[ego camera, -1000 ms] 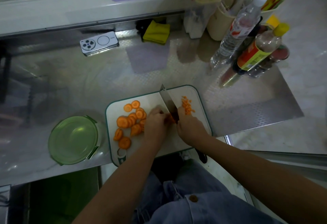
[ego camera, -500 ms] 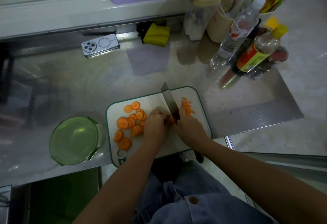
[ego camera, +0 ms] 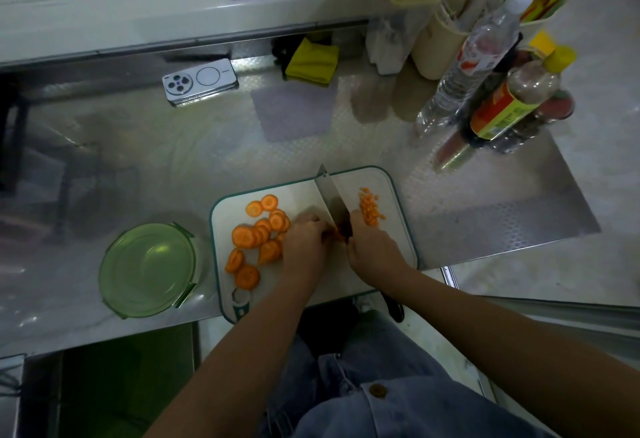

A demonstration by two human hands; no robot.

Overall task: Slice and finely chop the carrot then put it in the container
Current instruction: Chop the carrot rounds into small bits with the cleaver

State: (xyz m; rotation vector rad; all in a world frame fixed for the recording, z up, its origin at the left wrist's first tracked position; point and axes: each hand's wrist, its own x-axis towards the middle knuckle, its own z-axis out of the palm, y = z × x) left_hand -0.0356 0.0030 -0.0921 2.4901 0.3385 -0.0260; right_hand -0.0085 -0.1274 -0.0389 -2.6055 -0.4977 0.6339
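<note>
Carrot chopping on a white, teal-rimmed cutting board (ego camera: 394,192).

Right hand (ego camera: 372,250) has its fingers wrapped round the kitchen knife (ego camera: 330,195) at the heel of the blade, whose tip points away towards the board's far edge. Left hand (ego camera: 304,240) lies just left of the blade, fingers curled down and clamped on a small carrot piece (ego camera: 334,234) that shows between the two hands. Round carrot slices (ego camera: 258,230) lie heaped on the left half of the board, some overlapping. Finely chopped carrot bits (ego camera: 369,209) sit in a small pile right of the blade. The green container (ego camera: 149,269) stands on the steel tabletop (ego camera: 173,167) just beside the board's left edge, with no carrot in it.
</note>
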